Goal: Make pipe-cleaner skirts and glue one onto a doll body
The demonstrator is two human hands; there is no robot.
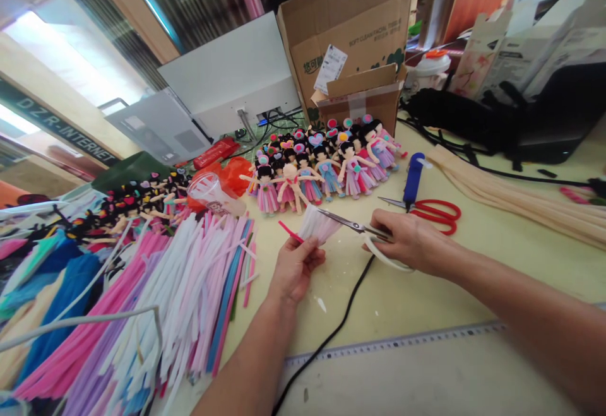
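My left hand pinches a small doll skirt of white and pale pink pipe cleaners, with a bright pink strip sticking out to its left. Closed round white-handled scissors is my right hand. The blades lie against the upper edge of the white strips; whether they are cutting cannot be told. Just behind the skirt stands an unfinished-looking beige doll with outstretched arms. Small white scraps lie on the table below my hands.
Several finished dolls stand in front of a cardboard box. Bundles of coloured pipe cleaners cover the left side. Red-handled scissors, a blue-handled tool and beige strips lie right. A black cable crosses the measuring tape.
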